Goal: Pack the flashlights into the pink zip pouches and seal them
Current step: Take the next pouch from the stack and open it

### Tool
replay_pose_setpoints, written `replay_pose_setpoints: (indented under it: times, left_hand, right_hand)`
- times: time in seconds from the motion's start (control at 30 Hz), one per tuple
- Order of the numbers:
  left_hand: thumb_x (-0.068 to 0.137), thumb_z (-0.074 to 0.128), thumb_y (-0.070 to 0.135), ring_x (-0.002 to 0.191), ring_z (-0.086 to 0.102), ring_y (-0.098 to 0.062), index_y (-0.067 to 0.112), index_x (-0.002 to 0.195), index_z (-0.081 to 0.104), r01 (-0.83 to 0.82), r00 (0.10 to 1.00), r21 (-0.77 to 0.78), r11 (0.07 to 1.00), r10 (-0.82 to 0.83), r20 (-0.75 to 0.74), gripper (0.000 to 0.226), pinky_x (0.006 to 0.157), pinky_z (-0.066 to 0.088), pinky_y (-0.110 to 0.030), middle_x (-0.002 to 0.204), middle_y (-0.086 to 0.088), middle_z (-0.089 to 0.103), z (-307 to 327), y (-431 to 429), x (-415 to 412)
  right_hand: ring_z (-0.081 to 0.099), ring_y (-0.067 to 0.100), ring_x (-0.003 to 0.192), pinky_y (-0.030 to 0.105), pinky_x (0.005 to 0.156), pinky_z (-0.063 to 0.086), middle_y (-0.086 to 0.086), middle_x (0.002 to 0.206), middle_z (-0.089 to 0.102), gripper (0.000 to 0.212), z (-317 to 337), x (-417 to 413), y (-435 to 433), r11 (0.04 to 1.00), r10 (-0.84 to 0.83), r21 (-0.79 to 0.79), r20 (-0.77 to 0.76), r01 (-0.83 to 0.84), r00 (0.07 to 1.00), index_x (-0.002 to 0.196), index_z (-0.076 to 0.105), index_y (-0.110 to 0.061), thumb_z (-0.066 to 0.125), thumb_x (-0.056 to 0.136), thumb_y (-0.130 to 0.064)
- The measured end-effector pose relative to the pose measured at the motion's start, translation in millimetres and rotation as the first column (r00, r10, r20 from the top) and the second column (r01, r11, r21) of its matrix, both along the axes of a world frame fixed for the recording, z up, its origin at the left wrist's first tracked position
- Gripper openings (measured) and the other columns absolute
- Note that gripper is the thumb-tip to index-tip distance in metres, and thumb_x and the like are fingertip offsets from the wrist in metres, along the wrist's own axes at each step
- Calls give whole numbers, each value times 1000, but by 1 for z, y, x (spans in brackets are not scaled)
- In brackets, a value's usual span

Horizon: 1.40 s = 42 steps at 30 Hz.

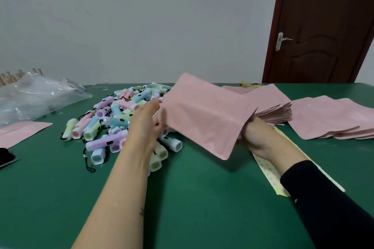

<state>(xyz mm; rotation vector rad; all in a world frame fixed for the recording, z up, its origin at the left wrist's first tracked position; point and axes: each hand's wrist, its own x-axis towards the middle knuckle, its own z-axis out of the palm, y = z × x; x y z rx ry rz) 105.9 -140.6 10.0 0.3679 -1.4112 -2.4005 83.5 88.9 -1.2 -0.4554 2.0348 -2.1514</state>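
A pink zip pouch [204,115] is held up above the green table [192,198], tilted. My left hand [146,121] pinches its left edge over the flashlight pile. My right hand [257,137] grips its lower right end, partly hidden behind the pouch. A heap of pastel flashlights [113,123] with black wrist cords lies left of centre. A fanned stack of empty pink pouches [277,114] sits just behind my right hand.
More pink pouches [332,119] are spread at the right. A clear plastic bag [34,99] lies far left, with one pink pouch [18,132] below it. A yellow dotted strip [271,176] runs under my right forearm. A brown door [323,26] stands behind.
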Motion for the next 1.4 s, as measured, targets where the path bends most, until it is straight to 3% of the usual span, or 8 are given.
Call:
replay_pose_setpoints:
  times: [0.2, 0.3, 0.4, 0.57, 0.73, 0.93, 1.23, 1.4]
  left_hand:
    - [70, 74, 60, 147, 24, -32, 32, 136, 44, 425, 905, -41, 904, -424, 38, 77, 106, 30, -66, 155, -14, 31, 4, 36, 8]
    - [68, 70, 60, 141, 34, -39, 31, 147, 34, 614, 789, -38, 788, -612, 58, 92, 102, 35, -70, 151, -19, 34, -2, 58, 8]
    - [64, 80, 56, 125, 55, -34, 28, 133, 53, 702, 712, 15, 712, -702, -5, 80, 99, 39, -70, 141, -18, 52, -6, 70, 10]
    - [44, 92, 52, 129, 51, -33, 19, 135, 54, 785, 619, 114, 609, -777, -114, 104, 101, 36, -72, 136, -13, 57, -13, 79, 12]
    - [45, 90, 57, 133, 46, -37, 19, 141, 46, 785, 618, 114, 609, -784, -61, 113, 104, 29, -73, 144, -16, 47, -16, 82, 11]
    - [71, 72, 55, 123, 58, -35, 18, 120, 66, 762, 644, 146, 631, -761, -70, 61, 104, 38, -66, 126, -14, 66, -20, 88, 13]
    - [66, 70, 59, 123, 56, -40, 16, 132, 59, 697, 691, 304, 649, -722, -42, 79, 108, 33, -65, 127, -18, 65, -18, 77, 6]
    - [72, 67, 56, 119, 59, -39, 12, 128, 61, 587, 804, 340, 734, -578, -141, 70, 100, 45, -60, 124, -20, 65, -4, 52, 5]
  right_hand:
    - [59, 13, 82, 13, 62, 44, 1, 87, 71, 37, 8, 12, -17, 867, -188, 329, -478, 373, 858, 109, 65, -23, 56, 79, -3]
    - [60, 21, 86, 26, 76, 51, -3, 96, 71, 76, 5, 23, -27, 824, -49, 417, -621, 383, 782, 135, 44, -54, 54, 81, -2]
    - [51, 10, 81, 11, 66, 40, -17, 88, 63, 70, 3, 21, -31, 772, -81, 405, -702, 489, 708, 137, 47, -46, 53, 85, 1]
    - [53, 4, 91, -1, 65, 34, -12, 118, 66, 70, -2, 23, -34, 774, -133, 354, -720, 525, 681, 137, 53, -37, 54, 83, 8]
    - [61, 14, 100, 21, 71, 41, -9, 116, 67, 74, -6, 20, -35, 765, -144, 369, -701, 528, 699, 142, 44, -45, 54, 86, 3]
    - [58, 17, 118, 18, 84, 39, -9, 141, 55, 96, -10, 15, -29, 796, -231, 349, -579, 494, 782, 152, 19, -42, 56, 80, 11]
    - [61, 31, 103, 29, 75, 43, 10, 114, 67, 66, -20, 0, -26, 710, -299, 410, -561, 573, 772, 149, 34, -29, 52, 91, -4]
    - [59, -10, 89, 10, 77, 41, -22, 112, 54, 48, -15, 8, -33, 841, -398, 123, -516, 526, 758, 143, 37, -26, 52, 97, -34]
